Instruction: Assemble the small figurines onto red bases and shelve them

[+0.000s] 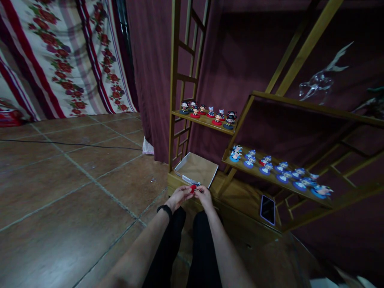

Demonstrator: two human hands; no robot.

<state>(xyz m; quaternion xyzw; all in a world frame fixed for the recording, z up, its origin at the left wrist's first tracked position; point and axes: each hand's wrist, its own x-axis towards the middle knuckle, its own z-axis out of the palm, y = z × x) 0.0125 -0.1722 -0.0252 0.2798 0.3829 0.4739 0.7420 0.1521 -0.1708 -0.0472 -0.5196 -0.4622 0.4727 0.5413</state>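
Between my two hands is a small figurine with a red base [193, 188], held just in front of an open cardboard box. My left hand [181, 195], with a dark band at the wrist, pinches the red base. The fingers of my right hand [204, 196] close on the figurine's other end, which they mostly hide. The shallow white-edged box [199, 168] stands on the bottom board of the wooden shelf, a few small items at its near edge. Above it, the upper left shelf board [207, 122] carries several figurines [217, 119] on red and dark bases.
A lower right board holds several figurines [266, 168] on blue and purple bases. A phone [267, 209] lies on the bottom board. Higher up stands a clear glass ornament [318, 85]. A black cable [72, 144] crosses the tiled floor at left. Slanted wooden bars frame the shelves.
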